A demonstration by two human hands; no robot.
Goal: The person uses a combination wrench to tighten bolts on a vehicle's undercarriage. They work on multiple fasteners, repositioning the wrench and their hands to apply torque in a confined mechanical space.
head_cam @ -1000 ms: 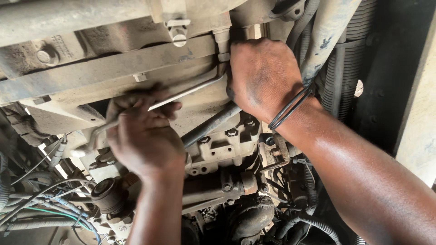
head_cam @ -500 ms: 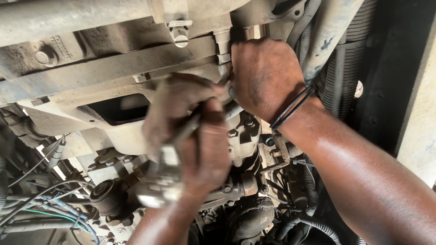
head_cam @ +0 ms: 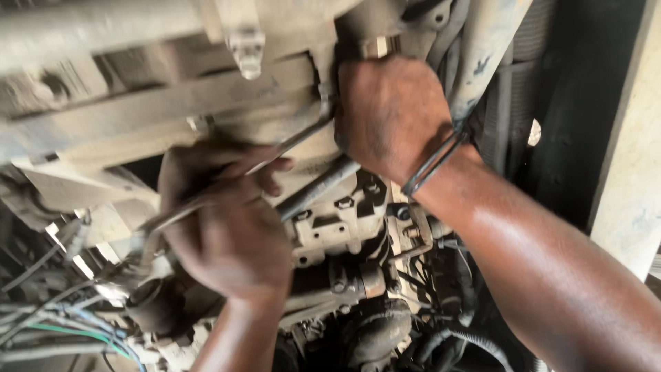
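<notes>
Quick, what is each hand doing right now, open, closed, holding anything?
Left hand: closed around the handle of a long metal wrench.
Right hand: closed at the wrench's head against the dusty frame; what it grips is hidden.

We see no packages, labels, signs or screens here; only bare, dusty metal, hoses and wiring fill the view.
</notes>
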